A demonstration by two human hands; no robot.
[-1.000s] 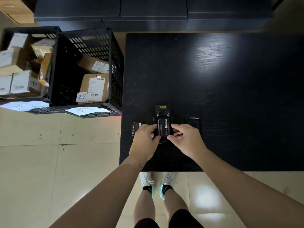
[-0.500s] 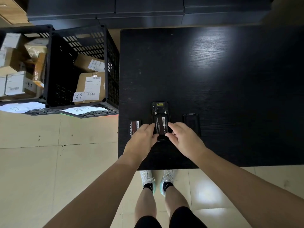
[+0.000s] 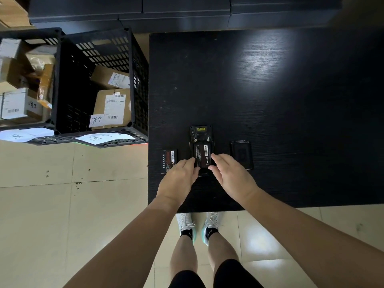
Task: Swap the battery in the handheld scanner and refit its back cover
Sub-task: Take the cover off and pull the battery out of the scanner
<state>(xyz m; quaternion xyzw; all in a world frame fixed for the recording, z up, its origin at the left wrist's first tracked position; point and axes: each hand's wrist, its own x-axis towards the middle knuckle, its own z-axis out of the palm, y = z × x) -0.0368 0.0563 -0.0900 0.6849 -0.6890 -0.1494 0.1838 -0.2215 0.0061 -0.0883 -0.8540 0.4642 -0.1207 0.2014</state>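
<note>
- Fingers of both hands have been drawn back from the battery (image 3: 202, 155); a second ago they were curled over its lower end, and now they are stretched out flatter at its near corners.
- Battery is seen lying in the bay of the scanner (image 3: 200, 149), label up, so the pressing-in is judged finished or nearly so; full seating cannot be confirmed.
- Left hand (image 3: 179, 179) is kept loosely spread, its fingertips touching the scanner's left edge; nothing is pinched.
- Right hand (image 3: 232, 176) is likewise spread, fingertips resting at the scanner's right edge and the battery's corner; nothing is held.
- Scanner lies face down on the desk (image 3: 270, 100), near its front edge.
- Second battery (image 3: 170, 160) lies left of the scanner; the cover (image 3: 241, 154), not yet refitted, lies right of it.
</note>
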